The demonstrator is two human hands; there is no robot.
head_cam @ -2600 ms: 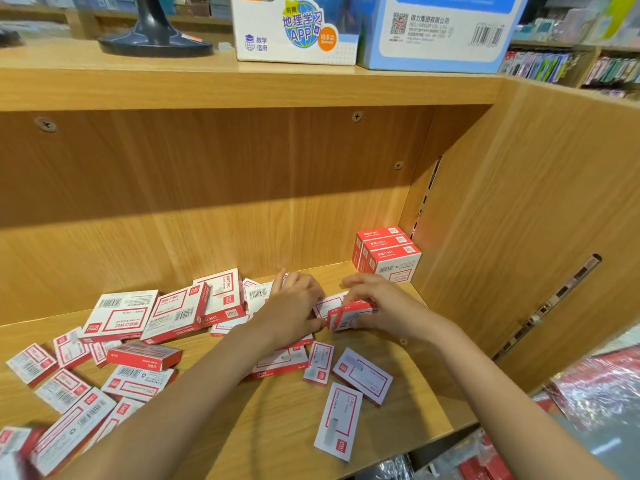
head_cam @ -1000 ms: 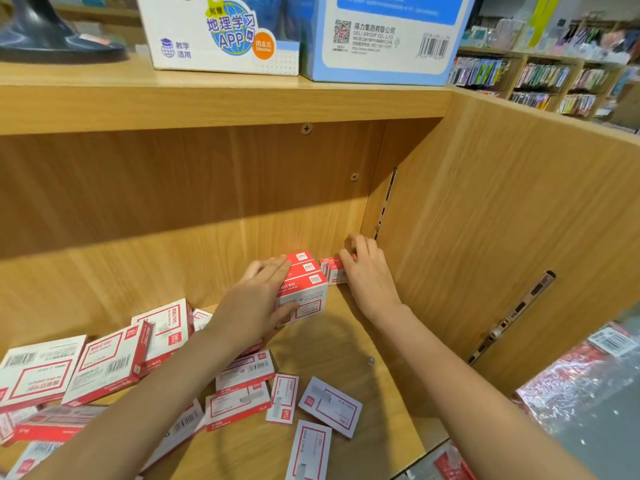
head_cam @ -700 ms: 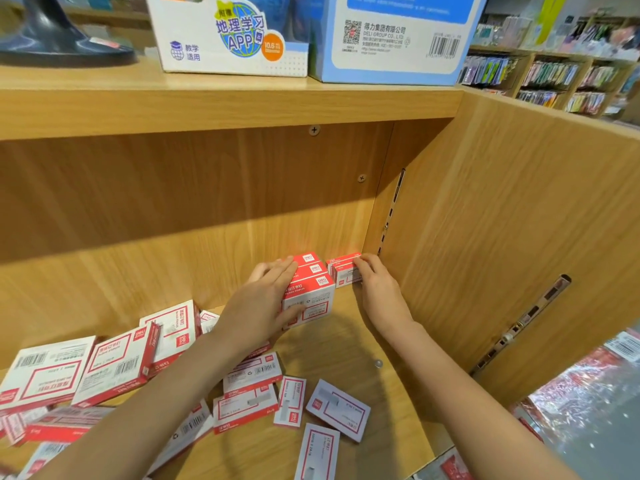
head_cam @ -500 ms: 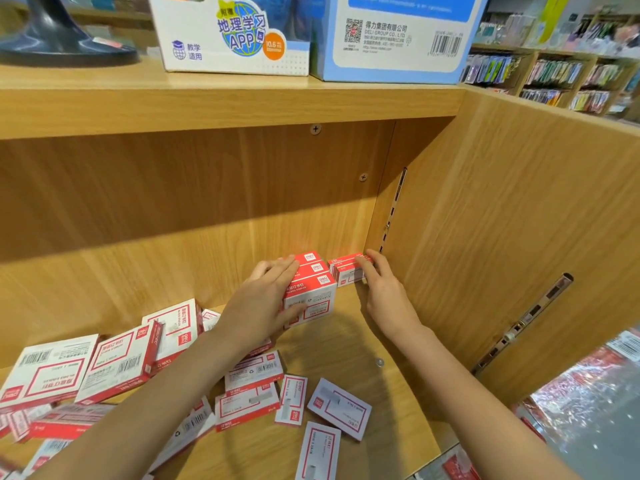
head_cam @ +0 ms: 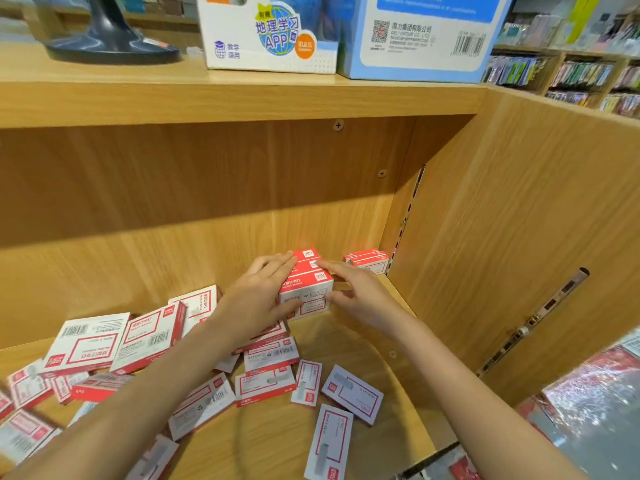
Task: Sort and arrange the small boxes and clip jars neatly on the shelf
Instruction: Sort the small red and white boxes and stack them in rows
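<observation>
Hands bracket the stack of red-and-white cardboard boxes (head_cam: pixel 306 285): left hand (head_cam: pixel 265 292) presses flat-fingered at 9 o'clock, right hand (head_cam: pixel 356 292) touches with straight fingers at 3 o'clock. Uneven pressure could topple it onto the scattered flat boxes (head_cam: pixel 270 375) at 6 o'clock.

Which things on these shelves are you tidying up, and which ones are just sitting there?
Part of the job:
- stack of red boxes, with the left hand and right hand on either side of it
- small boxes in the corner
- scattered boxes lying loose on the shelf

Just sitting there:
- white carton on the top shelf
- blue carton
- black stand
</observation>
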